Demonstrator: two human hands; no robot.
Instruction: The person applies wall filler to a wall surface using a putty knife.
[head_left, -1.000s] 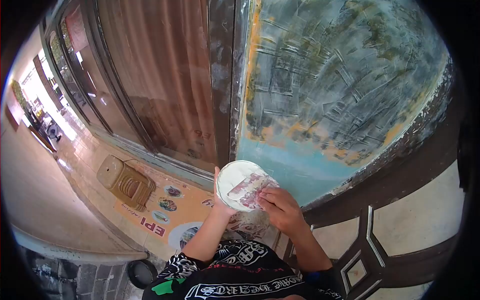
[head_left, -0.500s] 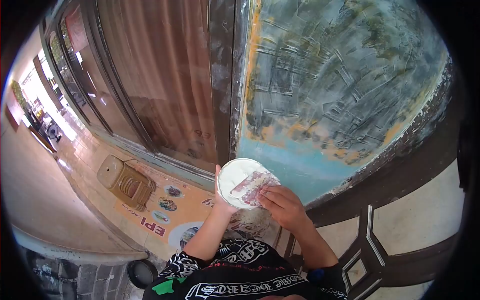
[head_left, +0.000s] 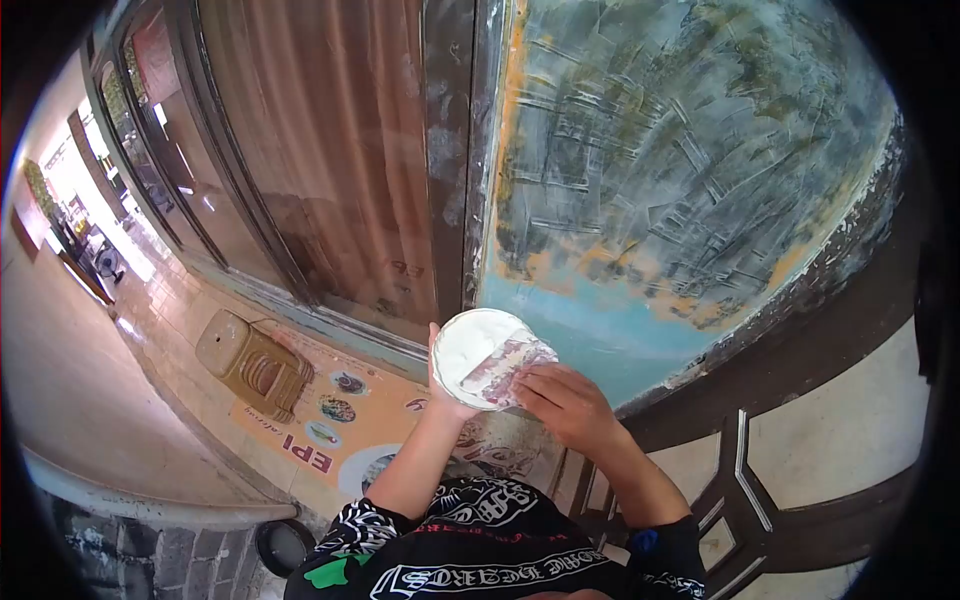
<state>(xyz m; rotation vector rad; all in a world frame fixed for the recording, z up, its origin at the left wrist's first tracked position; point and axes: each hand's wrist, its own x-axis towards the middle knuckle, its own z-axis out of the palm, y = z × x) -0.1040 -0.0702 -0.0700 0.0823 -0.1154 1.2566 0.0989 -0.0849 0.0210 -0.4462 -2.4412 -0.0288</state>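
A round bowl of white putty-like paste rests in my left hand, whose fingers wrap its left side and underside. My right hand grips a flat reddish putty scraper smeared with white. Its blade lies over the right half of the bowl, against the paste. Ahead of both hands is a wall panel with grey, rough-streaked coating, orange patches and a pale blue lower strip. Part of my left hand is hidden beneath the bowl.
A brown plastic stool stands at the left on an orange printed banner. A dark round container sits below it near the stone-block edge. Glass with a brown curtain borders the panel; dark-framed pale panels lie at right.
The bowl and both hands have shifted slightly upward in view. My right hand and the scraper stay over the bowl's right side, with the fingers a little changed in angle.
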